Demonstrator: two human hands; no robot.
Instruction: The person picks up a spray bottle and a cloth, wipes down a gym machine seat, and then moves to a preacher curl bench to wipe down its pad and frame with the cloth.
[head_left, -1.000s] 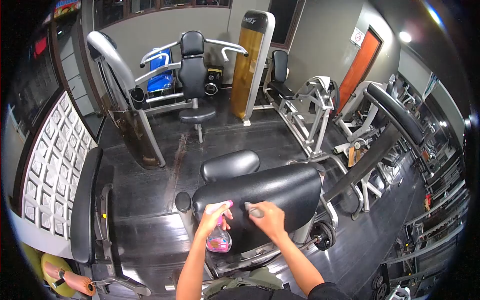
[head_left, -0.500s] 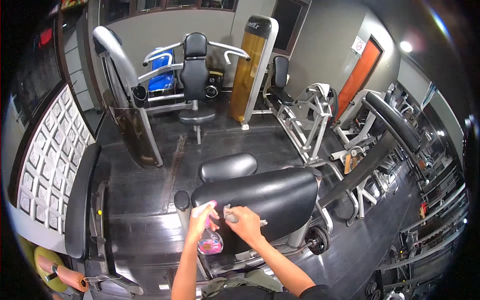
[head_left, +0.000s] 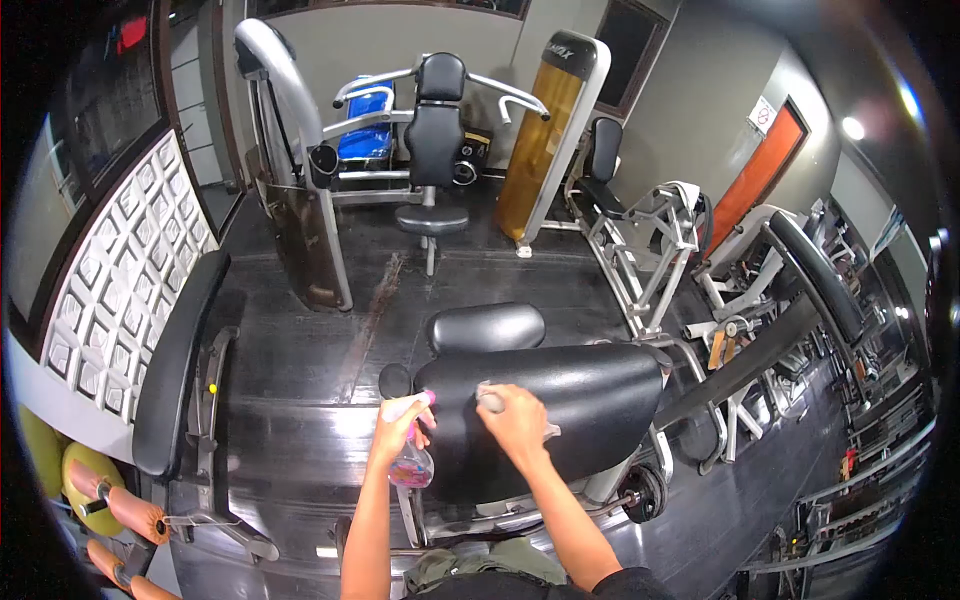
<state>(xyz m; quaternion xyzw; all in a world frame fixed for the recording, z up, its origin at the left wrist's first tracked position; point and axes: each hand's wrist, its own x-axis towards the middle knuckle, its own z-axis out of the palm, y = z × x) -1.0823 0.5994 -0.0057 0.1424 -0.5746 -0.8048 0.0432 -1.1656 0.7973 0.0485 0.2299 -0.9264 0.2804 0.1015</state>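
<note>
My left hand [head_left: 396, 428] is wrapped round the neck of a spray bottle [head_left: 411, 468] with a pink-and-white trigger head and clear body. It is held at the left end of a black padded bench [head_left: 590, 395]. In my right hand [head_left: 518, 425] a crumpled greyish cloth [head_left: 490, 400] is gripped, part of it poking out past the fingers at the right. That hand is over the bench's black pad; whether the cloth presses on it I cannot tell. A smaller black pad [head_left: 487, 328] lies just beyond the bench.
A shoulder press machine [head_left: 436, 145] with a black seat stands ahead, beside a tall amber-panelled weight tower [head_left: 545, 140]. A long black bench [head_left: 180, 370] is at the left, near a white patterned panel [head_left: 125, 280]. A weight plate [head_left: 645, 494] sits low at the right.
The view has turned a little, so the gym shifts to the right. Both hands stay by the bench, still holding the bottle and the cloth; the right hand has moved slightly rightward.
</note>
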